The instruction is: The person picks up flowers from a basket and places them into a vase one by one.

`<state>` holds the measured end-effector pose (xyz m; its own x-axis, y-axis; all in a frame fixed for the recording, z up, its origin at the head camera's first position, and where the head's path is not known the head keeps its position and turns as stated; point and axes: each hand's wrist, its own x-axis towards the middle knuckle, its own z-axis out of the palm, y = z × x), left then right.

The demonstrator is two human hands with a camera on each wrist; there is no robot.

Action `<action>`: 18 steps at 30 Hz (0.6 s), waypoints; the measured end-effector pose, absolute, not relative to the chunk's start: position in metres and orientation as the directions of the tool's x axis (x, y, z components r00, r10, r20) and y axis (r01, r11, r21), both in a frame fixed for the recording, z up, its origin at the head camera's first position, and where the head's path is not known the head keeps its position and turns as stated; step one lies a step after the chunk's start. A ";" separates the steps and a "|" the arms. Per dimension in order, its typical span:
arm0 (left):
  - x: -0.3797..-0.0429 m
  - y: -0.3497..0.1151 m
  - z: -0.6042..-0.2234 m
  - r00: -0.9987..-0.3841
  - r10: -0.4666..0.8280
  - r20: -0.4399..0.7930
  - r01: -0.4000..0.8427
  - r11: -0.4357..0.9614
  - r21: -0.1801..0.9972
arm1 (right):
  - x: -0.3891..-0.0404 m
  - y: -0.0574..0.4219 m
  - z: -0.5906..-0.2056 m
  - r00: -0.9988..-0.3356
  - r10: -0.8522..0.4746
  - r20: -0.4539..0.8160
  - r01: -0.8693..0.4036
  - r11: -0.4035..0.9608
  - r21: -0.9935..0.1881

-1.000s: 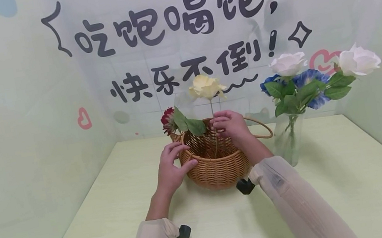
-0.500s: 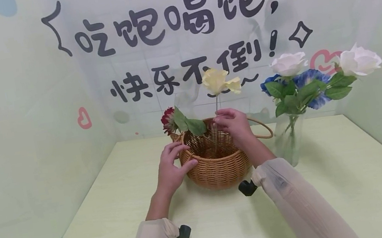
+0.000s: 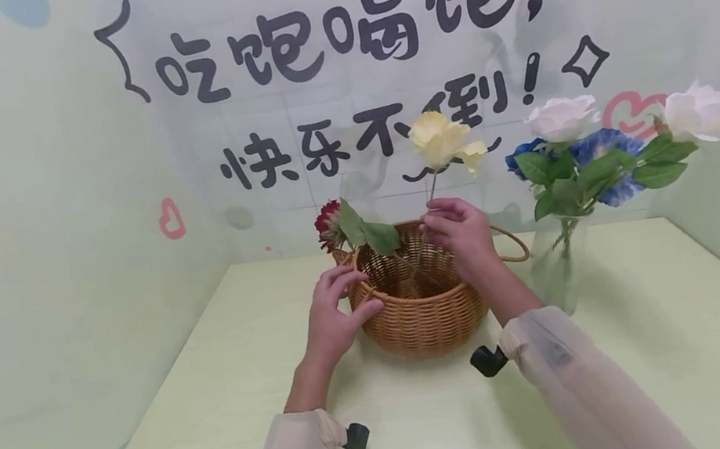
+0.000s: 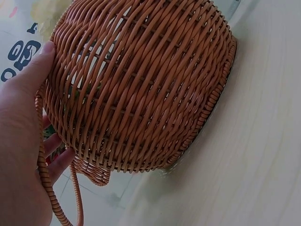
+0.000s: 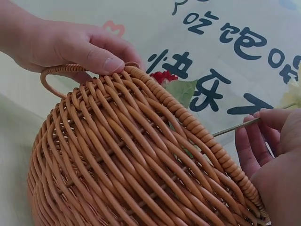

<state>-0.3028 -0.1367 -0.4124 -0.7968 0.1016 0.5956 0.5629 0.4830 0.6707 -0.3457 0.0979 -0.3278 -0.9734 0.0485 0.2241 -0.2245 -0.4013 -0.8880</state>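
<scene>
Two hands at the basket (image 3: 427, 328): left hand (image 3: 333, 320), partly spread, grips its rim (image 3: 424, 299) at 9 o'clock; right hand (image 3: 465, 233), fingers closed, pinches the yellow flower's stem (image 3: 432, 187), lower end inside, yellow flower (image 3: 437, 140) leaning toward 1 o'clock. Best likely: hold rim steady, keep stem clear of red flower (image 3: 329, 226), 10 o'clock.

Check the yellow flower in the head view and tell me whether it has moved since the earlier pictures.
Yes: rightward and slightly up. Against the black wall lettering, the yellow flower now overlaps a character farther right than before.
</scene>
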 end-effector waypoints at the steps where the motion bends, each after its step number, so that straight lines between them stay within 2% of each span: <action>1: -0.303 -0.136 -0.413 -0.795 0.103 0.598 0.566 0.482 0.669 | -0.344 0.099 -0.327 -0.971 0.059 0.230 -0.235 -0.392 -0.890; 7: -0.304 -0.135 -0.415 -0.789 0.105 0.605 0.574 0.475 0.667 | -0.334 0.105 -0.318 -0.961 0.081 0.265 -0.276 -0.328 -0.903; 13: -0.304 -0.137 -0.415 -0.788 0.100 0.608 0.572 0.484 0.662 | -0.325 0.110 -0.305 -0.936 0.103 0.338 -0.352 -0.357 -0.865; 18: -0.303 -0.137 -0.415 -0.789 0.098 0.607 0.572 0.478 0.666 | -0.318 0.116 -0.299 -0.910 0.180 0.373 -0.414 -0.361 -0.836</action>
<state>-0.3032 -0.1367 -0.4150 -0.7887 0.0983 0.6069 0.5723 0.4779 0.6664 -0.3184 0.1159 -0.2992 -0.9101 0.1797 0.3733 -0.4140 -0.3607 -0.8357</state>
